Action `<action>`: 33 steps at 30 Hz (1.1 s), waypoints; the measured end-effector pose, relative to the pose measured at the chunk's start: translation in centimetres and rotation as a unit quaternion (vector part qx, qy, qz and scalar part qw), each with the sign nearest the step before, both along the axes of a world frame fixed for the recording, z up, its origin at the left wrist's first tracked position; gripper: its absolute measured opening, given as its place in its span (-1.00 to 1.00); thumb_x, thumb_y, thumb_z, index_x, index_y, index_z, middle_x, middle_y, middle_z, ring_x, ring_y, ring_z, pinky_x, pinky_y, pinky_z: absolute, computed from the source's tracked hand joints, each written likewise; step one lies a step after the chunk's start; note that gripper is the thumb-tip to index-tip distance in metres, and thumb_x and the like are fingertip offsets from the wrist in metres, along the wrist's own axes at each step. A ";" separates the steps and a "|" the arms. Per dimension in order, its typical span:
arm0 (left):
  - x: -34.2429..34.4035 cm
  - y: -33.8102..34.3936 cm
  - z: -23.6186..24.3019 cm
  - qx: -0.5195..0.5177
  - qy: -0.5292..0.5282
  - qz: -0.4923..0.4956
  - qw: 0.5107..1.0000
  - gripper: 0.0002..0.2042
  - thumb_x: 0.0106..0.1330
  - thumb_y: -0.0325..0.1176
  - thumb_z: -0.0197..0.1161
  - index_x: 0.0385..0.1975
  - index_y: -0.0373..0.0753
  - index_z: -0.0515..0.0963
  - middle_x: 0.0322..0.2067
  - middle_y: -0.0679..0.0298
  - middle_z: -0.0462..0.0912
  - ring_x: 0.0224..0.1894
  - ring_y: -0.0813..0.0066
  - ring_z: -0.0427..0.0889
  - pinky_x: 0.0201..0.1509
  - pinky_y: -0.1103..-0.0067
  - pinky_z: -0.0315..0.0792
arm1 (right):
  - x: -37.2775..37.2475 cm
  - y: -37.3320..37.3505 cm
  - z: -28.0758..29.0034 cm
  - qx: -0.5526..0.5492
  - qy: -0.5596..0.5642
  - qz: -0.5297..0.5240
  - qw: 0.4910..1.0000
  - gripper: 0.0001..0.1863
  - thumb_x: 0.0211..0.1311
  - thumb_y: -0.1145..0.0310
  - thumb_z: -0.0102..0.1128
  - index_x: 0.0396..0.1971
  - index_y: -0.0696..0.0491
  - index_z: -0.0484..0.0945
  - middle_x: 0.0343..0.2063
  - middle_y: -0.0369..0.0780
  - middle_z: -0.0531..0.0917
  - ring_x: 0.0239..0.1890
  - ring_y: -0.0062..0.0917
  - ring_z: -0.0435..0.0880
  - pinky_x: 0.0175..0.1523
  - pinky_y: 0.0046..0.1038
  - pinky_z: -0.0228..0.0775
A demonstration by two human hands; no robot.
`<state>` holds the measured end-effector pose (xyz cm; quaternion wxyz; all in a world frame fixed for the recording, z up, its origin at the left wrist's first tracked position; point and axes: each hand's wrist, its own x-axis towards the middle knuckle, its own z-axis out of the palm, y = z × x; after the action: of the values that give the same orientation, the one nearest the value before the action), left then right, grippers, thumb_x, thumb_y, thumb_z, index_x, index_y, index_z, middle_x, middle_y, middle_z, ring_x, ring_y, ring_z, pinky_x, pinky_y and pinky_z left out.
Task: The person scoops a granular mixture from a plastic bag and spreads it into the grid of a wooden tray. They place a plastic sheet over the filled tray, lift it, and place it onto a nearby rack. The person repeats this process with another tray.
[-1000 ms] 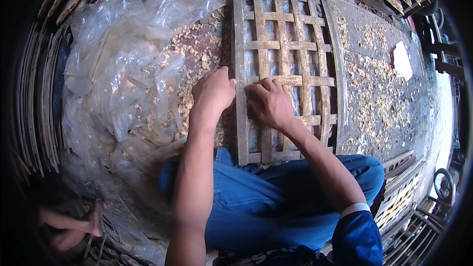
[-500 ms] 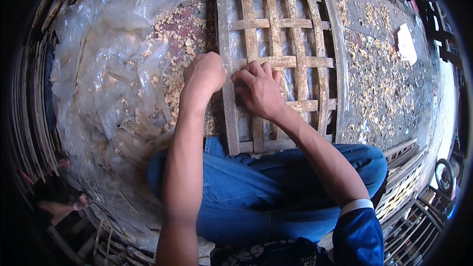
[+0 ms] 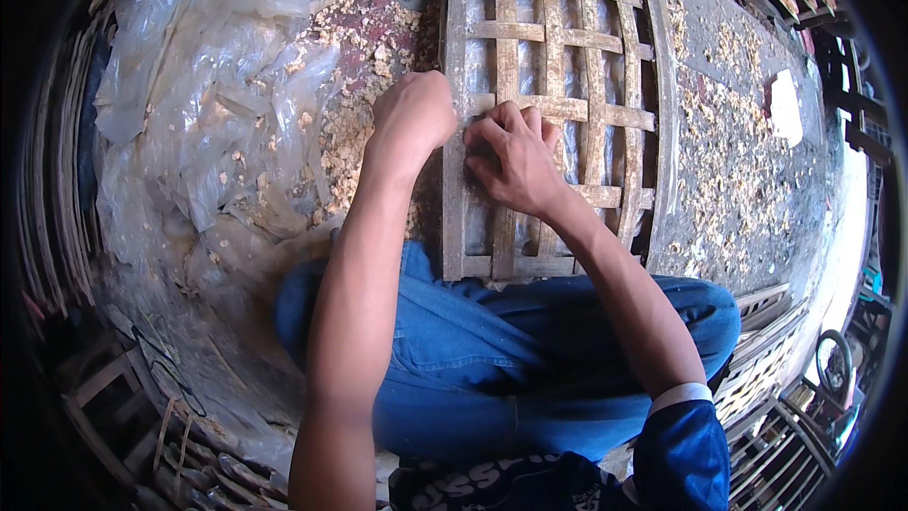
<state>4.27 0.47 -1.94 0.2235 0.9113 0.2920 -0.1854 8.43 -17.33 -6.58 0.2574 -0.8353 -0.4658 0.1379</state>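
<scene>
A woven slat lattice in a weathered wooden frame (image 3: 597,132) lies over clear plastic in front of my crossed legs. My left hand (image 3: 416,114) is closed at the frame's left rail, its fingertips hidden beneath the hand. Just right of it, my right hand (image 3: 513,153) bends its fingers over the lattice beside that same rail, thumb curled under; anything small between the fingertips is hidden. Both forearms reach in from the lower edge across my blue jeans.
Crumpled plastic sheeting (image 3: 199,114) covers the left, with pale crumbs (image 3: 350,151) beside the frame. A crumb-strewn board (image 3: 728,189) and white scrap (image 3: 785,104) are at right. Stacked slats (image 3: 57,170) line the left edge, more panels (image 3: 757,350) lie lower right, near a wheel (image 3: 832,362).
Since a second ago, both hands and the frame appear higher in the picture, the hands still at the left rail. Another person's bare foot at lower left has dropped out of sight.
</scene>
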 end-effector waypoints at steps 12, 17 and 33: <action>0.2 0.3 -0.6 -0.006 0.004 0.003 1.000 -0.76 0.29 -0.32 0.37 -0.14 -0.31 0.72 -0.17 -0.13 0.74 -0.04 -0.10 0.72 0.10 0.20 0.55 | 0.2 -0.5 -0.1 -0.006 0.022 0.030 0.999 -0.77 0.09 0.26 0.39 -0.21 -0.17 0.68 -0.04 -0.22 0.48 0.08 -0.18 0.36 0.19 -0.06 0.09; 0.2 0.1 -0.5 -0.010 0.005 0.010 1.000 -0.75 0.29 -0.32 0.37 -0.13 -0.33 0.71 -0.16 -0.14 0.73 -0.03 -0.10 0.72 0.11 0.20 0.55 | 0.5 -0.8 0.1 -0.010 0.043 0.037 0.998 -0.73 0.06 0.13 0.50 -0.25 -0.18 0.68 -0.04 -0.27 0.48 0.07 -0.23 0.34 0.24 -0.07 0.03; 0.3 -0.1 0.5 -0.012 0.016 0.012 1.000 -0.75 0.30 -0.31 0.35 -0.15 -0.36 0.70 -0.14 -0.16 0.72 0.00 -0.12 0.70 0.11 0.20 0.54 | -0.1 -1.1 -0.3 -0.003 0.036 0.120 0.992 -0.78 0.00 0.12 0.55 -0.40 -0.15 0.73 -0.09 -0.33 0.51 0.16 -0.28 0.35 0.32 0.02 -0.05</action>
<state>4.55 0.41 -1.47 0.2324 0.9020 0.3036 -0.2007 8.29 -18.40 -6.85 0.2528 -0.7686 -0.5527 0.1996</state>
